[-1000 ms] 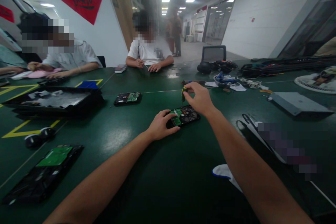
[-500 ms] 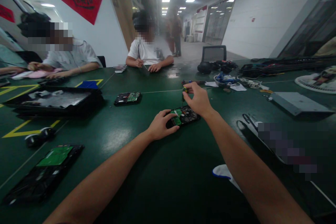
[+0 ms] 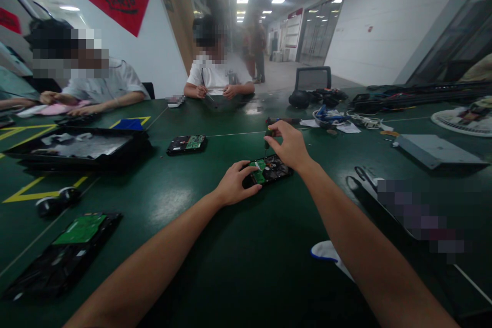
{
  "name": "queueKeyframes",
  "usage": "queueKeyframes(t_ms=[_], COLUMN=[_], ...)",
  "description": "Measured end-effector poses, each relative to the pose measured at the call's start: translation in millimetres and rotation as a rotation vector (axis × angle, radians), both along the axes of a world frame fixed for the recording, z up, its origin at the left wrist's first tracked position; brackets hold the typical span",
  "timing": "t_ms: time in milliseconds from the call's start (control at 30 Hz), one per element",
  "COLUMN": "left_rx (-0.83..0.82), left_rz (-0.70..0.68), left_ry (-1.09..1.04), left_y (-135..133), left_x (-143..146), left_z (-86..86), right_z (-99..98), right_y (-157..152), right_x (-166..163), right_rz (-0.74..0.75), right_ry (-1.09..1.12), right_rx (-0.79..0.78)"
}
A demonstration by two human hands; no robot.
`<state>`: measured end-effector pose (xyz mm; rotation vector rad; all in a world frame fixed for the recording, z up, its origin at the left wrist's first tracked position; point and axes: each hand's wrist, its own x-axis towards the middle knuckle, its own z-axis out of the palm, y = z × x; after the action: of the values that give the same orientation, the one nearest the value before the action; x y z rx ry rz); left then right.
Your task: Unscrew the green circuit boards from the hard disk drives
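Note:
A black hard drive (image 3: 271, 169) with a green circuit board lies on the dark green table (image 3: 238, 256) in front of me. My left hand (image 3: 234, 184) presses on its near left corner, fingers curled over the edge. My right hand (image 3: 290, 146) hovers above the drive's far side and pinches a small screwdriver (image 3: 267, 138) held upright, its tip pointing down at the drive.
Another hard drive (image 3: 187, 143) lies further left, a third drive (image 3: 65, 253) sits near the front left edge. A black tray (image 3: 77, 146) stands at left. Cables, tools and a grey box (image 3: 436, 151) fill the right. Two people sit across the table; a white glove (image 3: 326, 252) lies under my right forearm.
My right hand has shifted slightly and turned the screwdriver between its fingers. The person opposite has lifted both hands closer to the chest. My left hand has stayed on the drive.

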<state>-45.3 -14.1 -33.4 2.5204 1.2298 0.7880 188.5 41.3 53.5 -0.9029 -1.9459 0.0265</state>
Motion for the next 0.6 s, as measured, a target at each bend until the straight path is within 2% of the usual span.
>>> queueKeyframes(t_ms=[133, 333, 600], left_rx=[0.01, 0.008, -0.005], left_rz=[-0.01, -0.013, -0.015], left_ry=[0.003, 0.008, 0.009], left_y=[-0.5, 1.0, 1.0], left_x=[-0.3, -1.1, -1.1], left_z=[0.9, -1.0, 0.1], right_z=[1.7, 0.0, -0.9], right_y=[-1.7, -0.2, 0.1], right_x=[-1.6, -0.9, -1.4], right_rz=[0.014, -0.012, -0.011], right_ry=[-0.03, 0.037, 0.031], right_rx=[0.054, -0.01, 0.0])
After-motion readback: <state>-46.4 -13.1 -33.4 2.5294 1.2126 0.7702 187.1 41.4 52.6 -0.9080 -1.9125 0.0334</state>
